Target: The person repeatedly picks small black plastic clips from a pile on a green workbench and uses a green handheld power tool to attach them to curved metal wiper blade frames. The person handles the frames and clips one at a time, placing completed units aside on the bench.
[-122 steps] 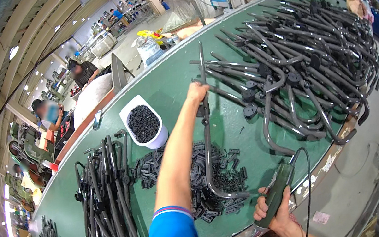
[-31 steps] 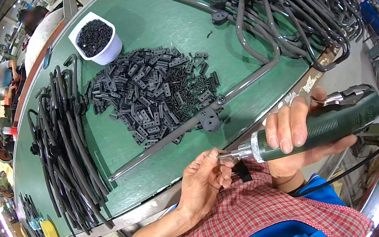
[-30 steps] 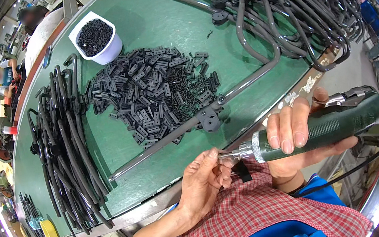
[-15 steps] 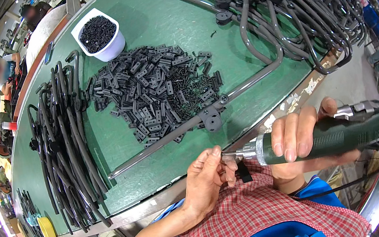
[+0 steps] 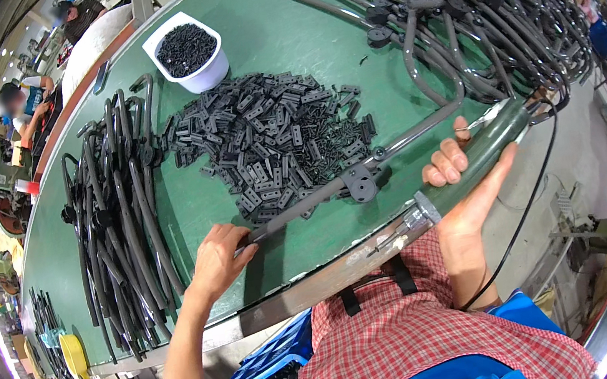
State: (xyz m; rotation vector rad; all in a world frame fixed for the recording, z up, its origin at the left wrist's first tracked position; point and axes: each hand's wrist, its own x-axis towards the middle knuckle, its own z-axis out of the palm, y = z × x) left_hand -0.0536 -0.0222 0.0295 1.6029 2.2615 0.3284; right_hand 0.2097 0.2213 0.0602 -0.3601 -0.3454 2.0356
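Observation:
My left hand (image 5: 219,259) is closed round the near-left end of a dark bent metal tube (image 5: 298,207) lying across the green table. A round black fitting (image 5: 361,185) sits on that tube, toward its right part. My right hand (image 5: 468,214) grips a dark green electric screwdriver (image 5: 480,151) at the table's front edge. Its thin bit points down to the left, apart from the tube, and a black cable loops from its back end. Beyond the tube spreads a heap of small black plastic blocks (image 5: 266,144), with loose dark screws (image 5: 339,142) on its right side.
A white tub (image 5: 213,70) of small black parts stands behind the heap. Bent tubes lie stacked at the left (image 5: 119,231) and in a larger tangle (image 5: 466,19) at the far right. Under the front edge is a blue-lined container (image 5: 255,371). Other people work at the far left.
My left hand has left the screwdriver's tip and taken hold of the tube's left end. The screwdriver has swung up and away from my body, its bit now pointing down-left.

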